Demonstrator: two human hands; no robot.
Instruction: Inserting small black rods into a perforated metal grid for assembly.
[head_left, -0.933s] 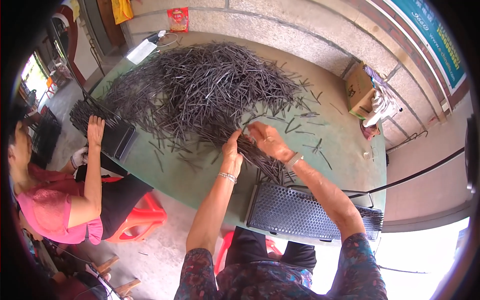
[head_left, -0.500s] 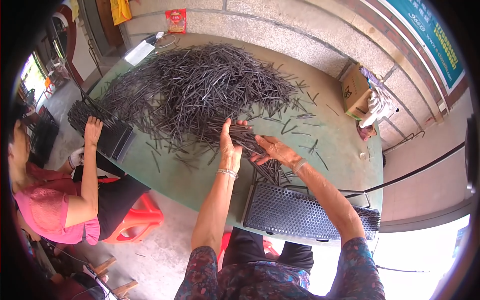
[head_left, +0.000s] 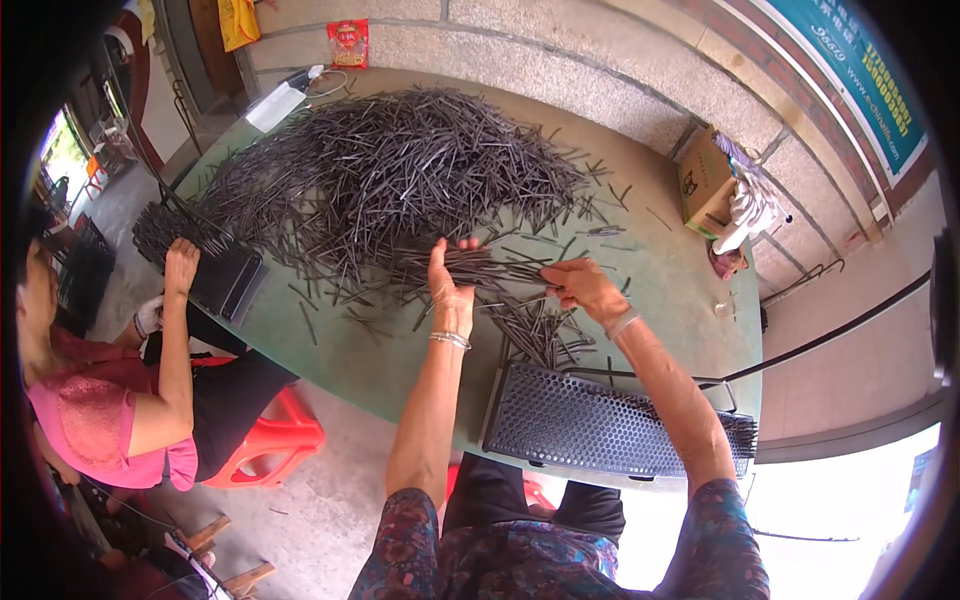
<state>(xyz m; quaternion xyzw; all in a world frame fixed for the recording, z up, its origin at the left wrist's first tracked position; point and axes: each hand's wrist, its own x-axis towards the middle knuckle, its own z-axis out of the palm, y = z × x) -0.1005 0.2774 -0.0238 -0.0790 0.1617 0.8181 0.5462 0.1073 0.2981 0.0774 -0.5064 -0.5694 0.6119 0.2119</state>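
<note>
My left hand is closed around a bundle of thin dark sticks, thumb upright on its near side. At the bundle's right end, my right hand pinches the tips of a few sticks that stretch out to the right. Behind the hands spreads a large heap of the same dark sticks. A smaller loose pile lies just below the bundle. Under my right forearm, at the table's near edge, sits a black tray full of round holes, with sticks standing in its right end.
To the left, a person in pink works at another dark tray by a red stool. A cardboard box with cloth stands at the far right of the green table. A black rod crosses on the right.
My right hand has moved to the right, away from my left, drawing stick ends out of the bundle. My left hand stays nearly in place, still holding the bundle.
</note>
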